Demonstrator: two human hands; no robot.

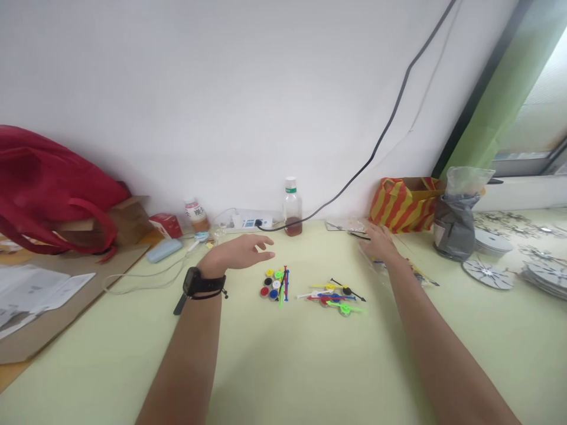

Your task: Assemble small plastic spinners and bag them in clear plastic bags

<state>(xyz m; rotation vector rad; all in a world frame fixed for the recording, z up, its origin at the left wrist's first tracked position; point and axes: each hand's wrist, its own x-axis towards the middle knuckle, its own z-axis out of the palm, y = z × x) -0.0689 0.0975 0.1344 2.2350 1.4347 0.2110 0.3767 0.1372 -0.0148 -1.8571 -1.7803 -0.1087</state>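
Note:
My left hand [241, 250], with a black watch on its wrist, hovers palm down above the pale green table [283, 354], fingers loosely stretched out and holding nothing. Just in front of it lies a cluster of small coloured round pieces and sticks [275, 283]. A second pile of coloured sticks and pieces [335, 295] lies to its right. My right hand [377, 241] rests flat on a clear plastic bag [398, 268] farther back, fingers spread.
A plastic bottle [292, 208] and a white power strip [250, 222] stand by the wall. A red bag [48, 189] and papers [35, 292] lie left. A striped bag [405, 203], a grey wrapped bundle [456, 224] and round discs [487, 274] sit right.

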